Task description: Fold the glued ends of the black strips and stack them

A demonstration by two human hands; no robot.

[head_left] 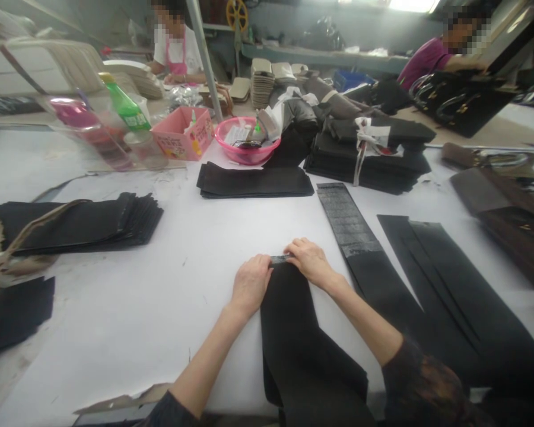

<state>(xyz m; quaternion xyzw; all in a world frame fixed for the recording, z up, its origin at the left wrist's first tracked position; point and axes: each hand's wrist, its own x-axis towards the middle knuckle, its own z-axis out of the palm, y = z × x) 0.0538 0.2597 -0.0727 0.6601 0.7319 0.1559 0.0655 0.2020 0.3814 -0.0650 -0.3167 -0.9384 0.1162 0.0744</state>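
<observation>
A long black leather-like panel (pixel 293 320) lies before me on the white table, its near end running down past the lower edge of view. My left hand (pixel 250 284) is closed on the left corner of its far end, fingers bent over the edge. At the right corner, my right hand (pixel 310 262) pinches the same end with curled fingers. Between the hands shows a narrow greyish, shiny band (pixel 280 259) along that end. Just right of my right hand lies another black strip (pixel 369 267) whose far part is grey and shiny.
Black panel stacks (pixel 256 181) lie ahead, with a tied bundle (pixel 369 154) behind. More stacked panels (pixel 71 222) are left; loose black strips (pixel 454 279) and dark bags (pixel 507 219) are right. A pink basin (pixel 247 142) and pink box (pixel 184 133) stand farther back. Two people work beyond.
</observation>
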